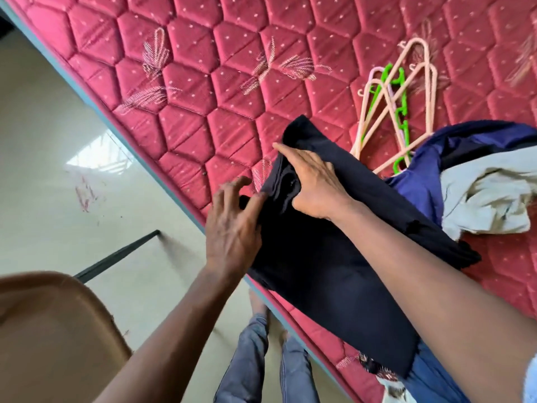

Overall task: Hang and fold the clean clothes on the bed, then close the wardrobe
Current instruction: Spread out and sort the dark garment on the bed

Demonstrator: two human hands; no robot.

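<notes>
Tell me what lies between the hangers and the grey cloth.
In the head view, a blue garment lies between the hangers and the grey cloth.

A pale, glossy tiled floor (52,146) fills the left side of the frame. A bright patch of reflected light (98,158) sits on it at middle left, and just below that a faint reddish smudge (84,194). A thin dark bar (116,255) runs slantwise across the floor towards the centre. A brown chair (49,330) with a smooth curved shell takes up the lower left corner. At the bottom centre stand two legs in faded blue jeans (247,365), with bare feet (257,301) on the tiles.
</notes>
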